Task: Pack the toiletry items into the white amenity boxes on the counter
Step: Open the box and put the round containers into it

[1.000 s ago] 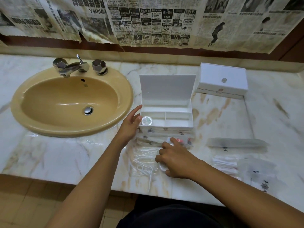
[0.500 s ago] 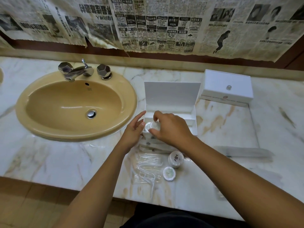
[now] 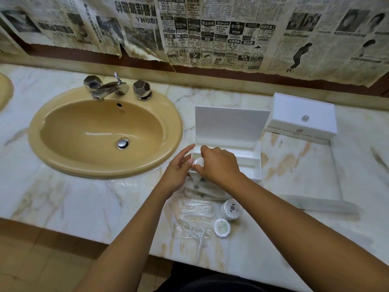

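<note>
We are pinching a small round container (image 3: pixel 197 161) in our right hand (image 3: pixel 219 165) at the open white box's (image 3: pixel 250 163) front-left corner, our left hand (image 3: pixel 179 171) steadying it with fingers relaxed, on the tabletop (image 3: pixel 84 199).

Bathroom, likely a hotel: tan oval ceramic basin (image 3: pixel 105 131) with chrome faceted-knob tap (image 3: pixel 109 87) left of the hands, set in veined marble surface (image 3: pixel 63 197); white amenity boxes (image 3: pixel 303 119).

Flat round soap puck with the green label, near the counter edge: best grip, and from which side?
Pinch the green-label puck across its rim from straight above. It lies flat, label up, a low disc, so its sides are the only hold. The taller round pot sits just behind and the floss pick packets lie to its left, so probably close the fingers front-left to back-right.
</note>
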`<state>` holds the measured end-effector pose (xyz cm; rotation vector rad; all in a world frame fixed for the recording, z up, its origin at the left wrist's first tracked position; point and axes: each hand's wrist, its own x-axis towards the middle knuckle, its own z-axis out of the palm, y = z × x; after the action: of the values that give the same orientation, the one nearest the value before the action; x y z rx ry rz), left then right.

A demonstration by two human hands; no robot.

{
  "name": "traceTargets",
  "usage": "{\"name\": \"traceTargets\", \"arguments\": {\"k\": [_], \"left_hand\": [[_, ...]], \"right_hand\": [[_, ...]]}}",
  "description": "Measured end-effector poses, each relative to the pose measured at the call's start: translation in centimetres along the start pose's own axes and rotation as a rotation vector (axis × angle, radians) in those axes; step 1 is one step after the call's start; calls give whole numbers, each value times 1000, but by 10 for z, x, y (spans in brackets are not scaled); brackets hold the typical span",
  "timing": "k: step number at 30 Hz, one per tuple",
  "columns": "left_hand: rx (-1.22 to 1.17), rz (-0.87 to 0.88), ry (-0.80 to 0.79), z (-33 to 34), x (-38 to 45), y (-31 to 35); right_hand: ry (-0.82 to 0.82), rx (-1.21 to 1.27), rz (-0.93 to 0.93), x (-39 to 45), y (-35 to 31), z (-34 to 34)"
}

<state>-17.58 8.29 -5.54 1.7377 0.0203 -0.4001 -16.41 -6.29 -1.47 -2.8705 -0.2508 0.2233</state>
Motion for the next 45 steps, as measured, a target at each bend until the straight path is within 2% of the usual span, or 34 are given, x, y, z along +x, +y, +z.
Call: {"name": "traceTargets", "arguments": {"k": [7,16,21,25,29,37,42,45], "left_hand": [[-21,1,-8,0,0,1],[10,5,-2,-2,4,-3],[25,8,5,-2,4,-4],[33,16,13,-1,6,-7],[38,4,25,-1,7,-9],[26,0,27,1,9,-15],[11,4,28,2,8,-13],[24,14,29,1,8,-15]], "right_hand": [[-25,77,1,-2,1,0],[20,94,-41,-24,10,-14],[-120,124,-168,-55,10,-25],[-236,4,-333,-79,10,-18],[-323,-93,-391,-96,17,0],[-281,-308,-500,-108,22,26],[-245,-408,-503,-113,25,37],[-293,-402,-497,-111,23,36]]}}
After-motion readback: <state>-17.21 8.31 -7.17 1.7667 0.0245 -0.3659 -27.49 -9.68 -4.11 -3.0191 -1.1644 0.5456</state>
